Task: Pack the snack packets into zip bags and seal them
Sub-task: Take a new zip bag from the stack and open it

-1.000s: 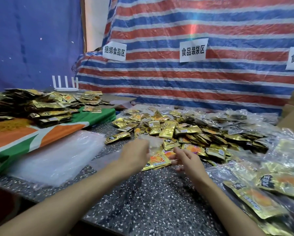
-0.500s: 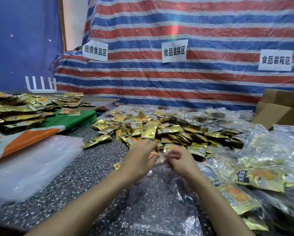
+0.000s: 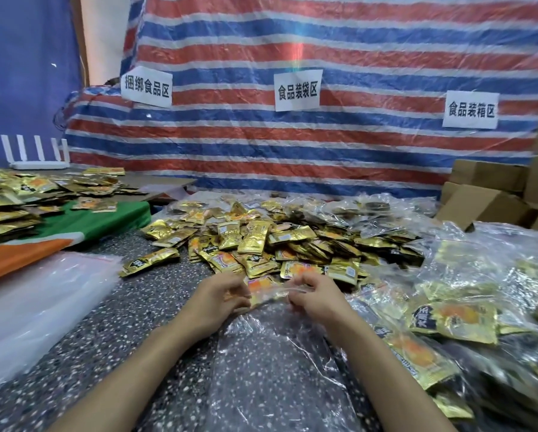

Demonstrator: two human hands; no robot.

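Left hand (image 3: 221, 302) and right hand (image 3: 319, 299) are set close together over the speckled tabletop (image 3: 111, 344), each with fingers curled and pinching the top edge of a clear zip bag (image 3: 261, 378). The bag lies flat on the tabletop between the two forearms, with its mouth at the fingertips and its body extending back toward the person. An orange and gold snack packet (image 3: 263, 288) shows at the bag's mouth between the hands; whether it is fully inside cannot be told. Just beyond the hands is a loose pile of gold snack packets (image 3: 277, 238). A stack of empty clear bags (image 3: 33, 307) lies to the left, near a green and orange cloth (image 3: 83, 224) that carries more packets. Filled bags (image 3: 455, 319) are heaped to the right, with cardboard boxes (image 3: 486, 194) behind them. A red, white and blue striped tarp (image 3: 339, 145) with paper labels forms the backdrop.
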